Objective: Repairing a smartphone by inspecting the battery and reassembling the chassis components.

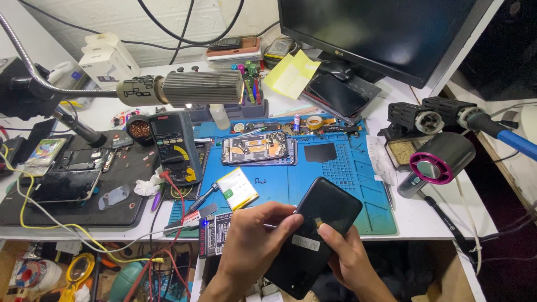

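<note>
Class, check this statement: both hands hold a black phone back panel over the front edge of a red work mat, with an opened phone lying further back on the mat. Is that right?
Not quite: the head view shows the mat is blue, not red. The rest stands: the left hand and right hand hold the black panel at its front edge, and the opened phone lies further back.

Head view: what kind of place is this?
Most likely a phone repair bench. An opened phone with its insides showing lies on a blue work mat, a multimeter sits beside it, and both the left hand and right hand hold a black phone back panel.
</note>
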